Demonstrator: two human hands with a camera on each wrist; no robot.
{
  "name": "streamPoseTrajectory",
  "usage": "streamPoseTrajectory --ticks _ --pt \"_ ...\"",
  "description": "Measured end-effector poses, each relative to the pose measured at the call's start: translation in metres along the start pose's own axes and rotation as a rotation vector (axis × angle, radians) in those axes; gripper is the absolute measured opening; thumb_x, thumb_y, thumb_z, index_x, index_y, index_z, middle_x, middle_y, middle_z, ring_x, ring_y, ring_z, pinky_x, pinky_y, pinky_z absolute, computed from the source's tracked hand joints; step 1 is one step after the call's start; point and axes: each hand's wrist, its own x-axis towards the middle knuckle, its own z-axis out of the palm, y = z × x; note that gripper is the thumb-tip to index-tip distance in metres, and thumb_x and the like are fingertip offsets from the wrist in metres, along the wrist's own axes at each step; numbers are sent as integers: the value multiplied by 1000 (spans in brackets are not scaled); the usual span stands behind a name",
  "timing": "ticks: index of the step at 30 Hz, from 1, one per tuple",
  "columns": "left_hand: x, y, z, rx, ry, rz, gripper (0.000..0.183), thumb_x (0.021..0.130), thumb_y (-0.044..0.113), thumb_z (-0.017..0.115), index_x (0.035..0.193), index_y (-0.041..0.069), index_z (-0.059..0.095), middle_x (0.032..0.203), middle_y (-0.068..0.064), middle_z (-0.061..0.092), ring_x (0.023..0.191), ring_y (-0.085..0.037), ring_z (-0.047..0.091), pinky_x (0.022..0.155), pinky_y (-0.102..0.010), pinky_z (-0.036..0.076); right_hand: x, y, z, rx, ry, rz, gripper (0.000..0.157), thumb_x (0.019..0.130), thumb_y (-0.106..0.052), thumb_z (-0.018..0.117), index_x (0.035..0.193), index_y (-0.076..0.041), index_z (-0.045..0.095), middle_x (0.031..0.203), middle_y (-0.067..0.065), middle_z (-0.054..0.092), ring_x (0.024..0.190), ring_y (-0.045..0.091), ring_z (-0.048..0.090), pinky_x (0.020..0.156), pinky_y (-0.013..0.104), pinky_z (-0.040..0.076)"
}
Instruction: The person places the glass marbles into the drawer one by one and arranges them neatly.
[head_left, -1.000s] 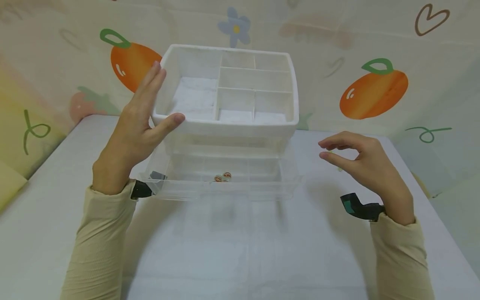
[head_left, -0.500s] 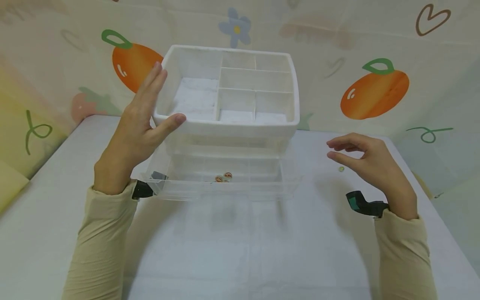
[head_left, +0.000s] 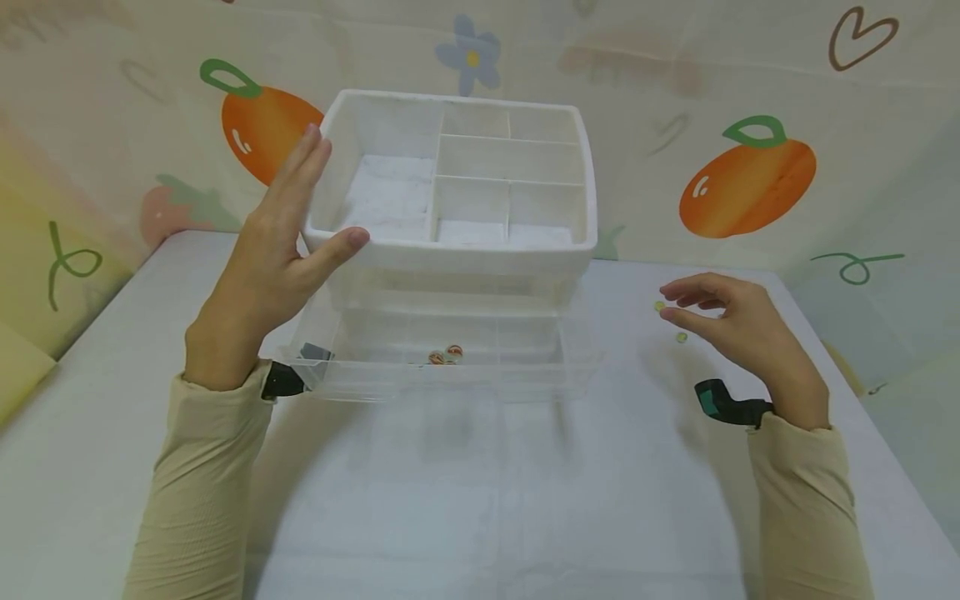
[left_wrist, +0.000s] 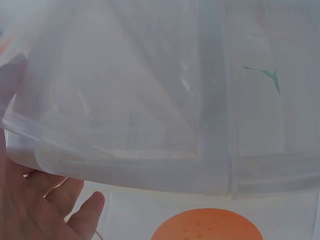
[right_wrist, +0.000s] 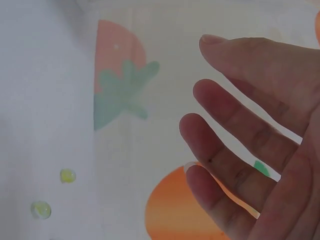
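A white plastic storage box (head_left: pixel 457 257) with a divided top tray stands at the middle, its clear drawer (head_left: pixel 450 383) pulled out at the front. My left hand (head_left: pixel 262 267) rests against the box's left side, fingers straight along it and thumb over the front rim. Several small glass marbles (head_left: pixel 453 352) with red-brown swirls lie in the drawer. To the right, my right hand (head_left: pixel 720 321) hovers with thumb and fingers loosely curved and apart, holding nothing. Close to its fingertips, a yellow marble (right_wrist: pixel 67 175) and a greenish-yellow marble (right_wrist: pixel 41 210) lie on the table.
A white cloth covers the table (head_left: pixel 480 500). Behind it hangs a patterned curtain (head_left: pixel 637 100) printed with orange fruit and flowers. The top tray's compartments (head_left: pixel 510 158) face up, with thin walls between them.
My right hand has moved right and slightly toward me, its fingers staying apart. Two yellowish marbles now show beside it. The left hand and box have stayed in place.
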Motion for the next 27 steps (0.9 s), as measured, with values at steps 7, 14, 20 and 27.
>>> streamPoseTrajectory --ticks 7,14,20,27 --pt "0 1 0 9 5 5 80 95 48 62 158 16 25 167 5 16 154 -11 15 126 -39 15 2 7 3 -42 -24 19 29 93 -24 71 115 -6 71 112 14 72 85 -22 48 82 4 40" --pt "1 1 1 6 9 13 81 95 49 62 158 15 25 167 4 16 154 -12 16 126 -39 15 4 17 5 -76 -60 53 31 94 -25 70 118 -4 70 115 17 71 100 22 65 82 9 41" --pt "1 0 1 9 14 24 82 95 51 61 158 13 25 167 3 17 154 -13 16 126 -38 15 4 22 6 -81 -100 110 35 95 -26 68 121 -2 67 117 20 70 106 33 63 91 32 49" --pt "1 1 1 5 14 26 81 95 49 61 158 12 25 167 2 17 154 -13 16 126 -37 15 5 29 8 -72 -127 134 37 96 -29 66 122 -2 67 118 20 69 107 34 62 85 19 44"
